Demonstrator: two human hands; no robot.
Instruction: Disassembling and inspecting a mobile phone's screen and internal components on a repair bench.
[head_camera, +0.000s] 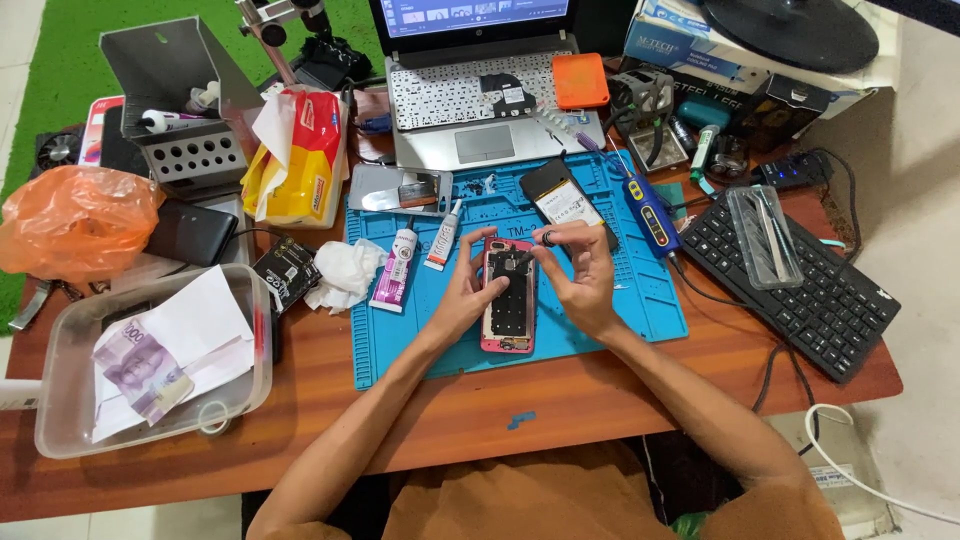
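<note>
1. Pink-framed phone (508, 310) lies opened, back upward, on the blue work mat (610, 320) near the middle of the wooden desk (480, 410); its dark inner plate shows.
2. Left hand (462, 295) rests against the phone's left edge, fingers curled round the frame and thumb up by the top corner; it steadies the phone.
3. Right hand (585, 275) sits just right of the phone, fingers pinching a thin dark tool (532, 250); the tip touches the phone's upper end.
4. On the mat above the hands lies a second dark phone part (562, 200) with a pale face; a blue handled tool (652, 215) lies just beside it, to the right.
5. Left of the phone stand two small glue tubes (400, 265), with crumpled white tissue (345, 275) near them, off the mat's edge.
6. Black keyboard (800, 285) sits at the right; open laptop (480, 90) at the back; clear plastic box (150, 370) holding papers at the left.
</note>
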